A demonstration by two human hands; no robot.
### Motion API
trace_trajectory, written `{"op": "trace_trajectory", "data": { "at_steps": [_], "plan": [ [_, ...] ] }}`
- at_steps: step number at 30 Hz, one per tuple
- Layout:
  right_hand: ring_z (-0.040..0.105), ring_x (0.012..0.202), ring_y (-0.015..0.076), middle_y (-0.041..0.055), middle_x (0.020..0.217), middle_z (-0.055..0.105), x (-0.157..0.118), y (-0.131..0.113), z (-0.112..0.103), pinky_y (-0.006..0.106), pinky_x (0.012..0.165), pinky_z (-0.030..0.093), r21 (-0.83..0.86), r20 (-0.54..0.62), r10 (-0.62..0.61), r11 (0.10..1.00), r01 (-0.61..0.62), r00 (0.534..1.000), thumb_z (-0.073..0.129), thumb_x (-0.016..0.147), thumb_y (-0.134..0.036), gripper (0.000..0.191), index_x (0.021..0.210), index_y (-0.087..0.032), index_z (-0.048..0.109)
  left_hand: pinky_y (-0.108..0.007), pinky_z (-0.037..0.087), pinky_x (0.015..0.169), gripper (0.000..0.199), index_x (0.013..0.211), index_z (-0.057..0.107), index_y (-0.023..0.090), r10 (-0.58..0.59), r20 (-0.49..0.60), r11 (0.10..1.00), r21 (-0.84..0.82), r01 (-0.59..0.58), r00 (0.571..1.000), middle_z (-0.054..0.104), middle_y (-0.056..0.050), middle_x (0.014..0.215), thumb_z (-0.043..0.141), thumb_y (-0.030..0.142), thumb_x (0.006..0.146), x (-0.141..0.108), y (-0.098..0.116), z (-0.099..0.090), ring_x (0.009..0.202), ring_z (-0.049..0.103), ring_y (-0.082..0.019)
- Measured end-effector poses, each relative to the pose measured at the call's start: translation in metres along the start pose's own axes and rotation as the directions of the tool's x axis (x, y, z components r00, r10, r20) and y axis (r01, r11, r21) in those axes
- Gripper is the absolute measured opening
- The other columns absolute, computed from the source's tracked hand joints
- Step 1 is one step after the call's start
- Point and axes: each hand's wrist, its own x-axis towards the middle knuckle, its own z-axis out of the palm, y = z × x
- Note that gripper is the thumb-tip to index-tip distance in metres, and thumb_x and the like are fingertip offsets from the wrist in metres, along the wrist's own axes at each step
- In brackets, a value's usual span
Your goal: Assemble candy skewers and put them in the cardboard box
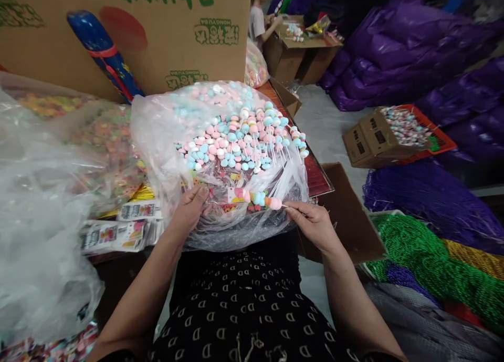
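My right hand (313, 223) pinches the thin stick of a candy skewer (259, 198), threaded with soft pink, blue and orange pieces. My left hand (191, 207) is closed on the far end of a clear printed wrapper (220, 195). The skewer's tip lies at the wrapper; how far it sits inside I cannot tell. Behind both hands, an opened plastic bag (153, 125) holds a heap of loose pink, blue and white candies (212, 146). Several finished skewers (271, 133) lie on the heap's right side, sticks toward me.
Stacked printed wrappers (114, 236) lie left of the bag, beside bags of ring-shaped candies (106, 131). A large carton (165, 47) stands behind. An open cardboard box (346, 215) is by my right arm. Farther off are a box of wrapped sweets (405, 125), purple sacks (401, 47) and another person (258, 23).
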Motion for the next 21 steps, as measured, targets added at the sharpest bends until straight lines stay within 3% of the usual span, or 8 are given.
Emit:
{"op": "trace_trajectory", "data": {
  "at_steps": [7,12,16,19,21],
  "plan": [
    [0.056,0.046,0.0133,0.0018,0.063,0.075,0.000,0.005,0.008,0.027,0.050,0.048,0.072,0.075,0.037,0.997,-0.042,0.997,0.075,0.088,-0.045,0.024,0.091,-0.025,0.087,-0.024,0.030,0.049,0.052,0.062,0.055,0.019,0.006,0.240,0.899,0.423,-0.111,0.971,0.048,0.003,0.054,0.059,0.059,0.095,-0.003,0.007,-0.010,0.050,0.041,-0.011],
    [0.055,0.049,0.0140,0.0020,0.063,0.071,-0.003,0.013,0.018,0.027,0.051,0.046,0.096,0.128,0.005,0.995,-0.017,0.992,0.068,0.093,-0.048,0.029,0.093,-0.026,0.087,-0.026,0.031,0.051,0.055,0.059,0.051,0.021,-0.066,0.308,0.861,0.498,-0.102,0.949,0.049,0.003,0.050,0.058,0.063,0.093,-0.002,0.012,-0.006,0.050,0.041,-0.013],
    [0.048,0.046,0.0132,-0.0019,0.051,0.057,-0.010,0.018,0.032,0.027,0.050,0.041,0.162,0.177,0.045,0.984,-0.074,0.983,0.063,0.096,-0.058,0.040,0.095,-0.024,0.085,-0.025,0.044,0.059,0.041,0.074,0.066,0.019,-0.020,0.227,0.946,0.319,-0.055,0.974,0.061,0.000,0.069,0.073,0.058,0.086,0.001,0.009,0.000,0.064,0.053,-0.015],
    [0.044,0.045,0.0124,-0.0034,0.047,0.052,-0.016,0.023,0.046,0.027,0.050,0.038,0.217,0.163,0.121,0.964,-0.155,0.979,0.061,0.093,-0.068,0.051,0.090,-0.022,0.081,-0.028,0.054,0.067,0.037,0.096,0.074,0.022,-0.054,0.178,0.998,-0.027,0.060,0.983,0.071,-0.005,0.092,0.082,0.054,0.080,-0.001,0.013,0.011,0.079,0.064,-0.018],
    [0.041,0.044,0.0112,-0.0043,0.046,0.050,-0.020,0.026,0.057,0.026,0.050,0.035,0.269,0.153,0.193,0.936,-0.229,0.969,0.060,0.092,-0.073,0.056,0.087,-0.020,0.078,-0.033,0.058,0.070,0.046,0.105,0.075,0.024,-0.078,0.184,0.959,-0.255,0.125,0.980,0.075,-0.009,0.101,0.084,0.058,0.076,-0.003,0.017,0.020,0.087,0.069,-0.023]
  ]
}}
